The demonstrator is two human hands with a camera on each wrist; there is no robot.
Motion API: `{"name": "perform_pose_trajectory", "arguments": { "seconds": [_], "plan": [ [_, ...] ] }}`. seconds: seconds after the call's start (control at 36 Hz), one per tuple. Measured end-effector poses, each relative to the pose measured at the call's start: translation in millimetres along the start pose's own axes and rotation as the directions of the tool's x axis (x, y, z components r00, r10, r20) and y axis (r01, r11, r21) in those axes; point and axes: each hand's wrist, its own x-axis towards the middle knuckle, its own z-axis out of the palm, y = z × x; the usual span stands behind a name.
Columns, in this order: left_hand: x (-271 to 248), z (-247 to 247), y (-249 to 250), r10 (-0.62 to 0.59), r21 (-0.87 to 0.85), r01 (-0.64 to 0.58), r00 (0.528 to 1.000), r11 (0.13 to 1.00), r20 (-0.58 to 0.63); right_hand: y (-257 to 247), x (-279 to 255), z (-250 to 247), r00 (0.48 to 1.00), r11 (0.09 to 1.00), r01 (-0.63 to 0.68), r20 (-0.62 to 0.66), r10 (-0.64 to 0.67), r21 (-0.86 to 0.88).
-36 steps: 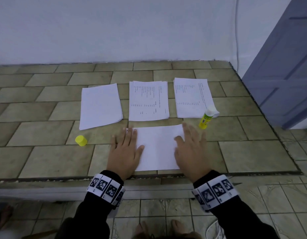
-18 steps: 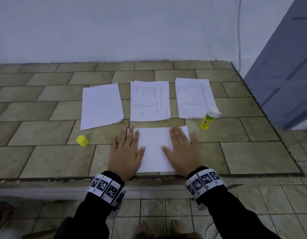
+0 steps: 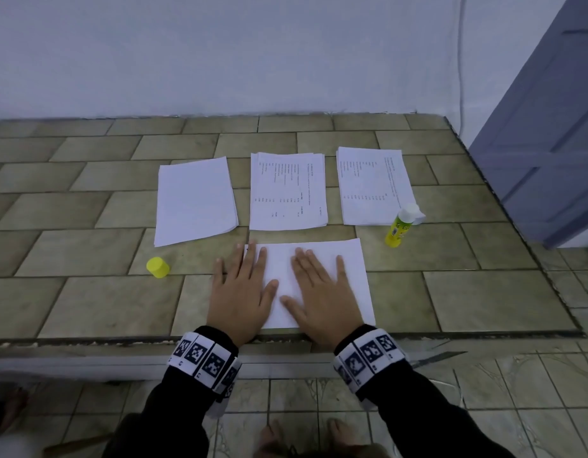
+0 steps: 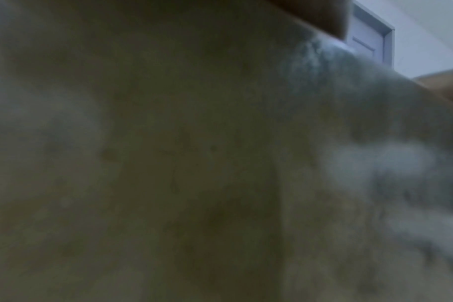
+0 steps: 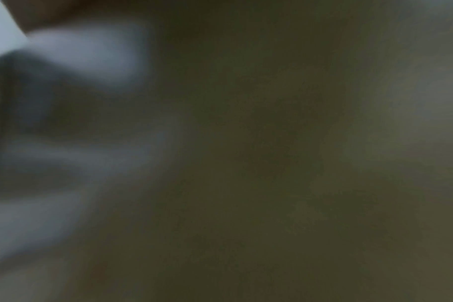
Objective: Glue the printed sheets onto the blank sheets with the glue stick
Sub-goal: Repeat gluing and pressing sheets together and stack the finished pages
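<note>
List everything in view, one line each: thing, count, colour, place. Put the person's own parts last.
blank stack: 1, white, far left of the row
printed stacks: 2, white with black text, middle and right of the row
near sheet: 1, white, at the counter's front edge under both hands
glue stick: 1, yellow, uncapped, upright, at the right stack's near corner
cap: 1, yellow, left of the hands
counter: 1, tan tiles
door: 1, blue-grey, right
left hand: flat, partly on the near sheet
right hand: flat on the near sheet

Dark, blurred; pale white paper (image 5: 85, 53) upper left; nothing else discernible.
</note>
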Motion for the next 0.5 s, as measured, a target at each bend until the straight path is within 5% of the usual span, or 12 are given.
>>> {"name": "perform_pose_trajectory", "arguments": {
  "seconds": [0.31, 0.5],
  "plan": [
    [-1.9, 0.8, -0.6, -0.016, -0.006, 0.016, 1.000, 1.000, 0.020, 61.8, -12.6, -13.4, 0.971, 0.971, -0.234, -0.057, 0.232, -0.042],
    [-1.8, -1.6, 0.0, -0.032, -0.014, 0.032, 0.998, 0.999, 0.048, -10.6, 2.1, -8.5, 0.999, 1.000, -0.016, -0.047, 0.016, 0.000]
  ]
}}
